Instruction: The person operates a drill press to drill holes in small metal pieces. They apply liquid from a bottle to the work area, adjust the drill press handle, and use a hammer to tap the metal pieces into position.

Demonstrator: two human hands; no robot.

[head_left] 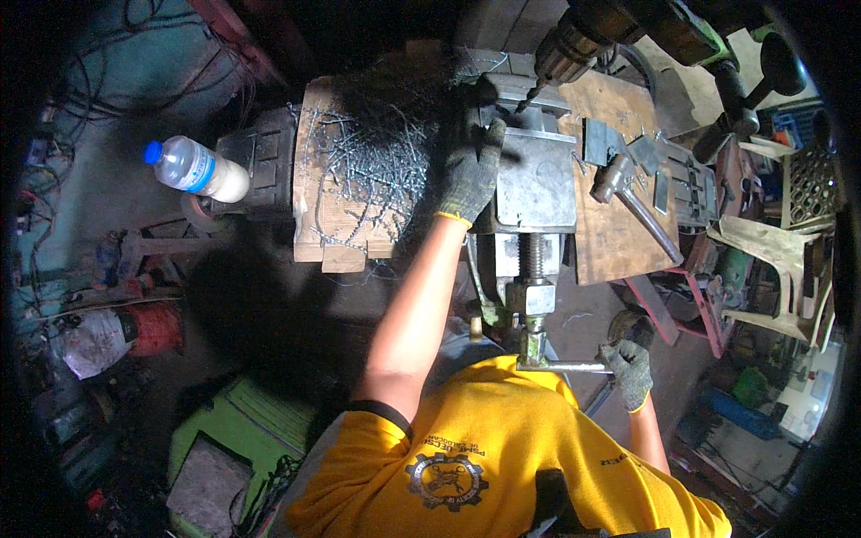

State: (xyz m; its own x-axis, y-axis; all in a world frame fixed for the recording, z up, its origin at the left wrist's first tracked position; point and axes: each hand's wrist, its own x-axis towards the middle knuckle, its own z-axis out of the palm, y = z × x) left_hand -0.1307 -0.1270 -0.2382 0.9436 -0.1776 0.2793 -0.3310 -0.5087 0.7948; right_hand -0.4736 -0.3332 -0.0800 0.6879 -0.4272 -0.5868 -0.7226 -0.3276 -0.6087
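One head-worn fisheye view — looking steeply down, close over the vise.

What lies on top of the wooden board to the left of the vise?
A heap of curly metal shavings covers most of the wooden board. The gloved left hand rests at its right edge, beside the vise. Anything beneath the shavings is hidden.

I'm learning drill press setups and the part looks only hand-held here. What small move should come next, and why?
Probably a further turn of the vise handle with the right hand to close the vise. The gloved left hand rests on the vise top right under the drill chuck, and the right hand already grips the handle bar by the screw.
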